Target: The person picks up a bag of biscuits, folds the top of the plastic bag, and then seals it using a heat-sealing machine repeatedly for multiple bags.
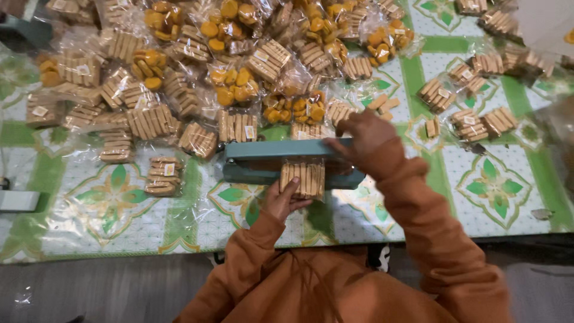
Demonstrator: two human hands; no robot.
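Biscuit packet (pixel 303 178): a clear plastic bag of pale tan finger-shaped biscuits stood side by side, its top edge tucked under the arm of the sealer, its lower part hanging out toward the person.
Left hand (pixel 281 200): fingers closed around the packet's lower left corner, thumb up along its side, holding it steady.
Sealer (pixel 263 160): teal, long and boxy, smooth painted metal, its arm lowered onto the bag.
Right hand (pixel 365 139): palm down, fingers curled over the sealer's arm, pressing it shut.
Progress: by the look of it, this bag is mid-seal and much work is behind.
Sealed packets (pixel 197 78): a crinkly, glossy heap beyond the sealer, some tan fingers, some round orange-yellow biscuits.
Loose biscuits (pixel 382 103): a few lie near the right hand, seemingly unbagged.
Tabletop (pixel 496 185): slick white-and-green floral cover.
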